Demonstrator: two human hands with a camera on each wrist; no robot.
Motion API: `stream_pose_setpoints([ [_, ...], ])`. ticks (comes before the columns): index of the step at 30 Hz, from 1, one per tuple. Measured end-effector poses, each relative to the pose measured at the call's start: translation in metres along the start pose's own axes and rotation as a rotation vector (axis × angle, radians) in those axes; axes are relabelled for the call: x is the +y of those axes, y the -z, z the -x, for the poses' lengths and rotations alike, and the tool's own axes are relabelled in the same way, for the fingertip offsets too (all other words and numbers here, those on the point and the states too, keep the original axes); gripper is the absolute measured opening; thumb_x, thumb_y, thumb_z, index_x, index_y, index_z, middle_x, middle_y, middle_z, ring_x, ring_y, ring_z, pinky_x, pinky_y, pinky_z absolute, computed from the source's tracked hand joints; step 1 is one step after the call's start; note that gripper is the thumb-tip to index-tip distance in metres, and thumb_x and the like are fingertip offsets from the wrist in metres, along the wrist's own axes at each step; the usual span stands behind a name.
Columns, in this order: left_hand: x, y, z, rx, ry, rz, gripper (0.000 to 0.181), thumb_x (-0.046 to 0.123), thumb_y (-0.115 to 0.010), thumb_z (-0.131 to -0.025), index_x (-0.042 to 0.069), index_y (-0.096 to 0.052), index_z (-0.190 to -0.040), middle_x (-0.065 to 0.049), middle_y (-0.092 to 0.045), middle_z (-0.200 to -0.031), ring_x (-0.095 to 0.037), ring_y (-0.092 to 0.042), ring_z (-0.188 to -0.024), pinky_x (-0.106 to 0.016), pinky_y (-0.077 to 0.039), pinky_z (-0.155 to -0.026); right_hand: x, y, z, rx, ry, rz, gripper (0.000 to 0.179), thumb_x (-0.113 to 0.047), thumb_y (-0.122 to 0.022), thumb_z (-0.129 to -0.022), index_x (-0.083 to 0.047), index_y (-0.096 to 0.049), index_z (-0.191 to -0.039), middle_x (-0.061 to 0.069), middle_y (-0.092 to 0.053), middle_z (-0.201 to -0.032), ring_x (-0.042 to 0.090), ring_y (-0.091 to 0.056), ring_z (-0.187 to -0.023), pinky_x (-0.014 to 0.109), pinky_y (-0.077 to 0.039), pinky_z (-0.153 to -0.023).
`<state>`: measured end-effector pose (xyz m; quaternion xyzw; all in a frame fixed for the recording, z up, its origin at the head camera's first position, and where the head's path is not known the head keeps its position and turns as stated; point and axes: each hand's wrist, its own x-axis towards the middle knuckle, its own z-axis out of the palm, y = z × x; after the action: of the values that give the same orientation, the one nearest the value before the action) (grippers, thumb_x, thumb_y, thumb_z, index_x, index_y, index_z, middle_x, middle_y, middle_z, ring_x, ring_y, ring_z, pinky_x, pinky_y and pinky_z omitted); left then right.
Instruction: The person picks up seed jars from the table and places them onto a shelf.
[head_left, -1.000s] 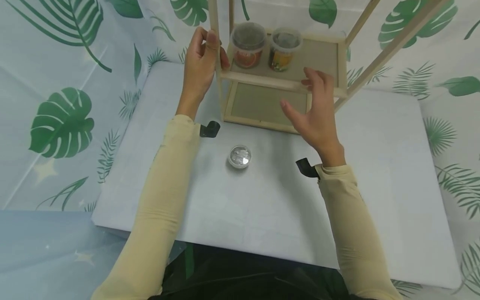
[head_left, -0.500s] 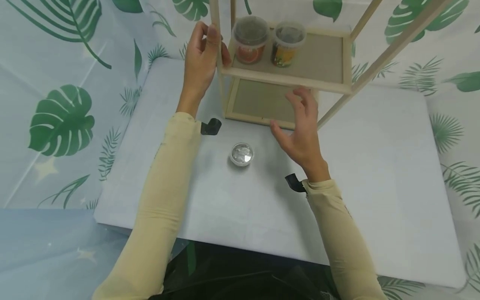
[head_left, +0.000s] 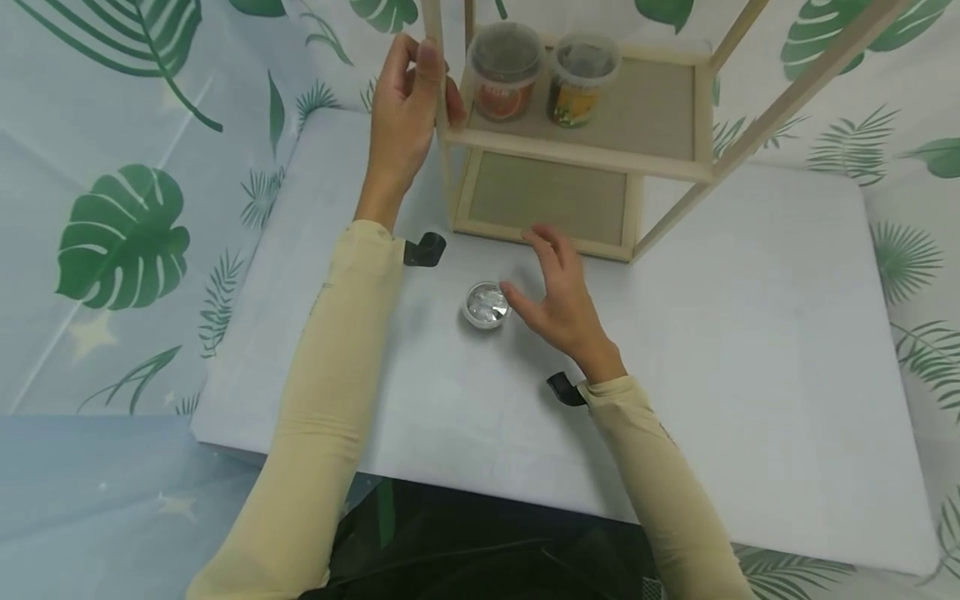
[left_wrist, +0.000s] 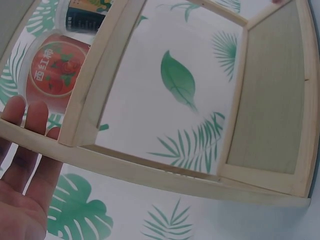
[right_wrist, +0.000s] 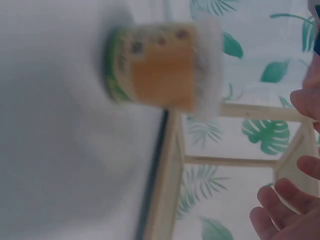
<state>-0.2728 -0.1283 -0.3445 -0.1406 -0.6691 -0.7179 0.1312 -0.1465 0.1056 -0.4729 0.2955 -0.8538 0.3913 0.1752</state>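
My left hand (head_left: 405, 125) grips the left front post of a wooden two-tier rack (head_left: 585, 155); in the left wrist view its fingers (left_wrist: 36, 117) curl round the wood. A red-labelled plastic tub (head_left: 504, 96) stands on the upper tier. Beside it is a smaller dark tub (head_left: 574, 100) with a yellow picture. In front of the rack, a small round tub (head_left: 483, 307) with a shiny silvery top sits on the table; the right wrist view shows its orange and green label (right_wrist: 160, 70), blurred. My right hand (head_left: 562, 308) hovers just right of it, fingers spread, holding nothing.
The rack's bare lower tier (head_left: 551, 196) is close to the white table (head_left: 750, 350) behind the small tub. A slanting wooden post (head_left: 780, 117) rises at the rack's right. Leaf-patterned cloth (head_left: 112, 350) hangs around the table.
My right hand has come down and left from the rack's upper tier to beside the small tub. The left hand keeps its grip on the post. The view has shifted slightly.
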Motion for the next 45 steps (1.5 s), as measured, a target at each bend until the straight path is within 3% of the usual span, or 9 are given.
stream_pose_setpoints([
  [8, -0.002, 0.000, -0.002, -0.003, -0.012, -0.007, 0.025, 0.004, -0.037, -0.117, 0.016, -0.048, -0.097, -0.014, -0.064, -0.077, -0.030, -0.062, -0.075, -0.032, -0.050, -0.079, 0.000, -0.022, 0.021, -0.110, -0.113, -0.063, 0.073, -0.016, -0.087, -0.091, 0.006, -0.048, -0.150, 0.026, -0.047, -0.150, 0.042, -0.047, -0.137, 0.060, -0.036, -0.108],
  [18, -0.005, 0.002, -0.002, 0.000, -0.009, -0.005, 0.026, 0.005, -0.038, -0.117, 0.017, -0.048, -0.097, -0.016, -0.064, -0.077, -0.032, -0.062, -0.076, -0.033, -0.050, -0.079, -0.005, -0.038, 0.039, -0.271, -0.276, -0.128, 0.081, -0.025, -0.086, -0.095, 0.002, -0.042, -0.157, 0.021, -0.043, -0.157, 0.042, -0.048, -0.134, 0.059, -0.041, -0.110],
  [27, -0.004, 0.002, -0.002, -0.007, -0.009, -0.008, 0.027, 0.003, -0.036, -0.117, 0.017, -0.047, -0.096, -0.015, -0.063, -0.076, -0.032, -0.062, -0.076, -0.032, -0.050, -0.079, -0.004, -0.047, 0.044, -0.216, -0.288, -0.225, 0.083, -0.020, -0.087, -0.093, 0.009, -0.040, -0.155, 0.024, -0.049, -0.152, 0.035, -0.047, -0.142, 0.050, -0.035, -0.120],
  [35, -0.006, 0.001, -0.002, -0.010, -0.011, -0.001, 0.027, 0.002, -0.037, -0.117, 0.017, -0.047, -0.096, -0.015, -0.063, -0.077, -0.031, -0.061, -0.075, -0.032, -0.050, -0.078, -0.002, -0.049, 0.047, -0.212, -0.339, -0.211, 0.082, -0.023, -0.085, -0.095, 0.004, -0.041, -0.158, 0.024, -0.054, -0.148, 0.037, -0.051, -0.138, 0.053, -0.037, -0.117],
  [45, -0.004, 0.002, -0.001, -0.006, -0.011, -0.010, 0.027, 0.003, -0.036, -0.117, 0.016, -0.047, -0.096, -0.015, -0.063, -0.076, -0.030, -0.062, -0.075, -0.032, -0.050, -0.079, -0.002, -0.050, 0.047, -0.215, -0.344, -0.201, 0.083, -0.023, -0.085, -0.095, 0.003, -0.040, -0.159, 0.025, -0.056, -0.145, 0.037, -0.053, -0.135, 0.053, -0.038, -0.116],
])
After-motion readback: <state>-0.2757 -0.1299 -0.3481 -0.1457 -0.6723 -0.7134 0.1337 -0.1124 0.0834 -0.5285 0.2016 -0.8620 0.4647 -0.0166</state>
